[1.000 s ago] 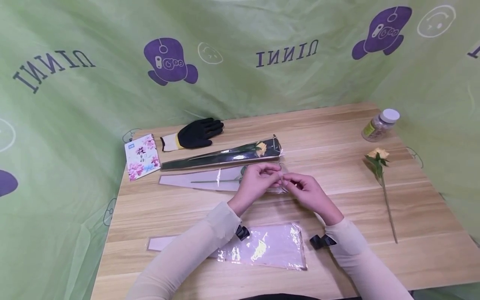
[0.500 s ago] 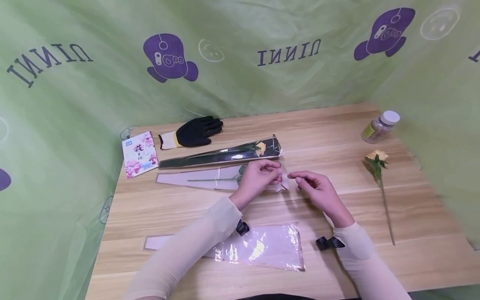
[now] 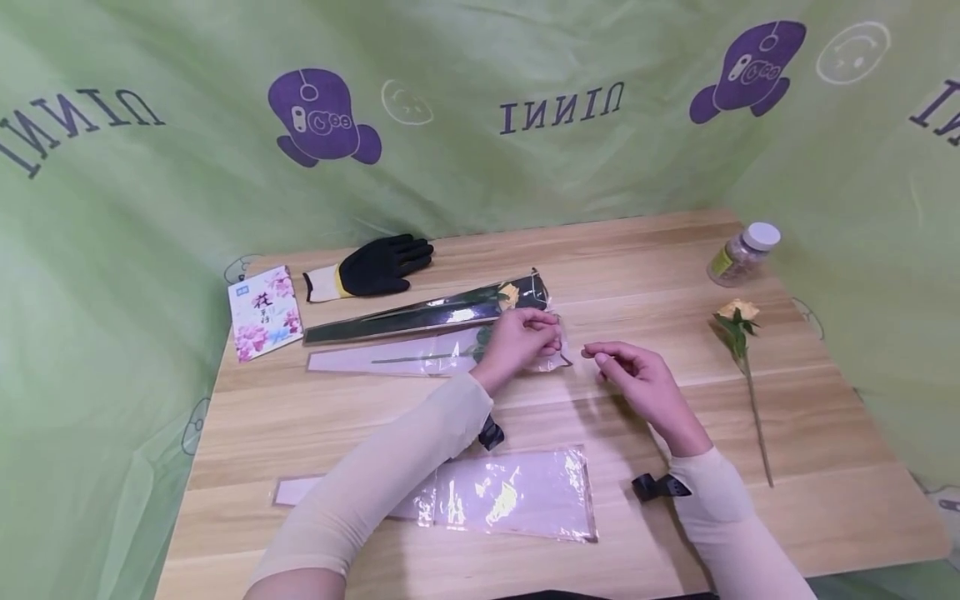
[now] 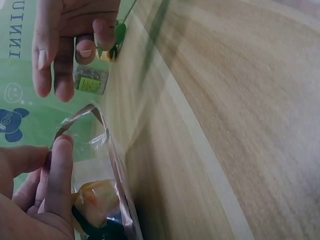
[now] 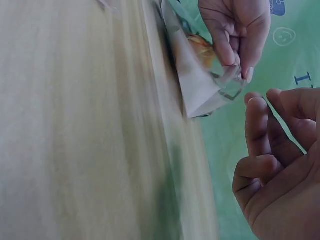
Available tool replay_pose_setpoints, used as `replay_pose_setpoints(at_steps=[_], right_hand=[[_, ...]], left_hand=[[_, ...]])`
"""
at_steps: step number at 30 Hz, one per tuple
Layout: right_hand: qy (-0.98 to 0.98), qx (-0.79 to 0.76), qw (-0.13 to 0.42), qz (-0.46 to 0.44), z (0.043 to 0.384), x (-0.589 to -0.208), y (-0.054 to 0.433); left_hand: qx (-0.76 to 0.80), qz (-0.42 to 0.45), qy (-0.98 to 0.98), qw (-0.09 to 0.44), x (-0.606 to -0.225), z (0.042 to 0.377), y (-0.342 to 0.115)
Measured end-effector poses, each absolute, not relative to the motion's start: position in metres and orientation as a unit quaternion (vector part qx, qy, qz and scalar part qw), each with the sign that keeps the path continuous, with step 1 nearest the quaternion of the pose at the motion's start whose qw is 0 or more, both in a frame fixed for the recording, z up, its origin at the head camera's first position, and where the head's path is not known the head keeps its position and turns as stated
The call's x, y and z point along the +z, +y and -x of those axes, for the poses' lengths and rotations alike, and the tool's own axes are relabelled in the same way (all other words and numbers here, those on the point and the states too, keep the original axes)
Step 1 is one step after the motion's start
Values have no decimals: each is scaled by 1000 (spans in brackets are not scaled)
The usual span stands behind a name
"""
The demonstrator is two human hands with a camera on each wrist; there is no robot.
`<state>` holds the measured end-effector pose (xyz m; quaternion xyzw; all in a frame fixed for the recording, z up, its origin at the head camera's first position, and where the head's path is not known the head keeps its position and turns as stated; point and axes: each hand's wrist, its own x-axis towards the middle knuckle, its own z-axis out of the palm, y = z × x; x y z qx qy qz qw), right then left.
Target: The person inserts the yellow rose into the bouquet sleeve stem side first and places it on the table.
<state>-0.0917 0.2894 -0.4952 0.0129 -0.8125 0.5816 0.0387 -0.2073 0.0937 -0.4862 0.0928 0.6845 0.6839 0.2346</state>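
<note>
My left hand (image 3: 520, 346) pinches the rim of a clear flower sleeve (image 3: 341, 361) with a pale backing, between thumb and fingers. A yellow-orange rose (image 4: 97, 202) lies inside; its green stem (image 3: 420, 359) runs toward the sleeve's narrow end. In the head view, the left hand hides the bloom. The sleeve's mouth gapes in the left wrist view, its rim (image 4: 112, 155) standing off the table. My right hand (image 3: 643, 385) hovers just right of that mouth, fingers loosely bent, with nothing visible between them.
Behind lies a dark-backed sleeve (image 3: 420, 317) with a yellow rose. Nearer the front is a flat pale sleeve (image 3: 517, 500). A loose rose (image 3: 738, 317) and a lidded jar (image 3: 744, 254) are at right. A black glove (image 3: 382, 267) and a flowered booklet (image 3: 264, 312) occupy the back left.
My right hand has let go of the sleeve's mouth and drawn back to the right. The left hand keeps its pinch on the rim. The head view has shifted slightly.
</note>
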Motion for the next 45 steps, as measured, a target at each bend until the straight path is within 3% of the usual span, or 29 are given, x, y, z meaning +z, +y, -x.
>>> replay_pose_setpoints(at_steps=[14,23,26,32,40,45], right_hand=[[-951,299,72,27,141,-486,251],[-862,499,-38,83,152,-495,261],[-851,514,-51,96,150,-495,265],[-914,404,-24,28,103,-484,268],[-925,237,-17,-298,3,-470,246],[-914,227,-31,-335,-10,-480,243]], left_hand=[[677,-69,691,243,-492,213,65],[664,-59,701,253,-497,217,56],[660,-75,706,245,-497,215,51],[571,-179,768,228,-490,186,12],[283,-364,874,154,-466,85,-100],[214,-396,870,201,-468,49,-130]])
